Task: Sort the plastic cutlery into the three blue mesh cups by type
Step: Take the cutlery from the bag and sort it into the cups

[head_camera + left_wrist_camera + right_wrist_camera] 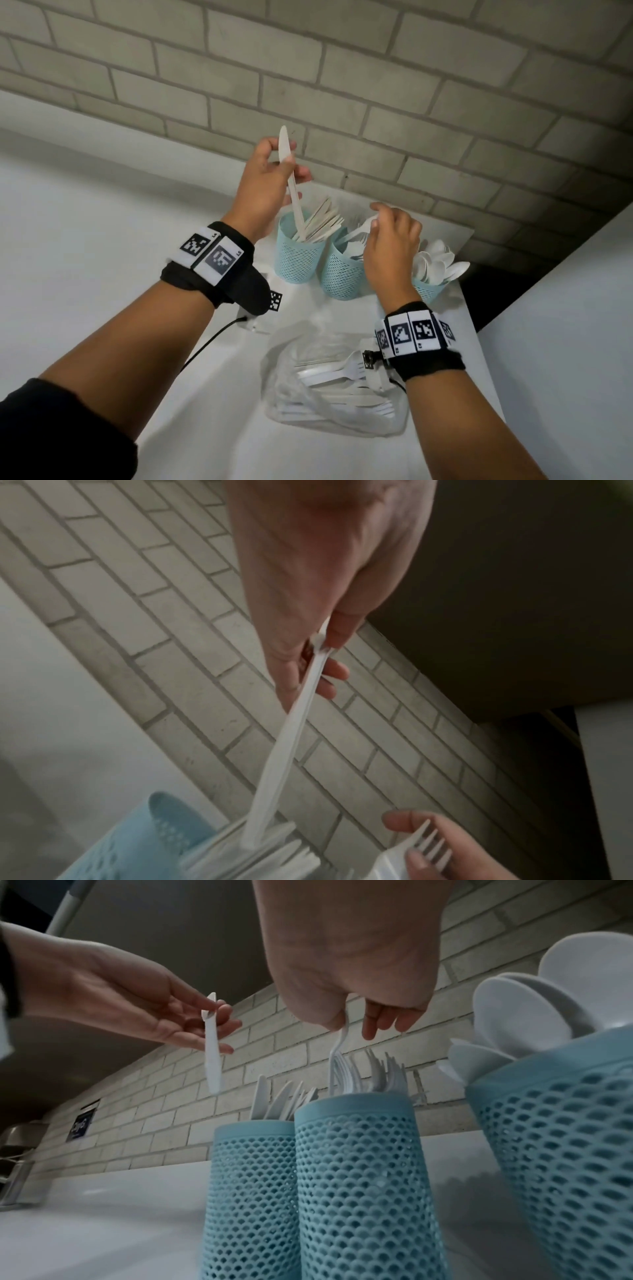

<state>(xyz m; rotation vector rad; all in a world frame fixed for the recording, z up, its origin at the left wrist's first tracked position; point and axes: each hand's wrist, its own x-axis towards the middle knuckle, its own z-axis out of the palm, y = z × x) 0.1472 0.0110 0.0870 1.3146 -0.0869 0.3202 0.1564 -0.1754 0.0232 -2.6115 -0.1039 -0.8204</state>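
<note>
Three blue mesh cups stand in a row by the brick wall. The left cup (297, 255) (253, 1191) holds knives, the middle cup (342, 277) (356, 1177) holds forks, and the right cup (428, 289) (565, 1137) holds spoons (438, 260). My left hand (286, 162) (323, 645) pinches a white knife (293, 192) (284, 750) (212, 1053) blade up. Its lower end hangs over the left cup among the other knives. My right hand (376, 214) (352, 1026) pinches a white fork (358, 233) (337, 1053) (428, 842) over the middle cup, its lower end among the forks there.
A clear plastic bag (335, 383) with several loose forks and knives lies on the white counter (102, 240) in front of the cups. A small white device with a black cable (253, 322) sits left of the bag. The brick wall (376, 102) is close behind, and a dark gap (496, 291) opens at the right.
</note>
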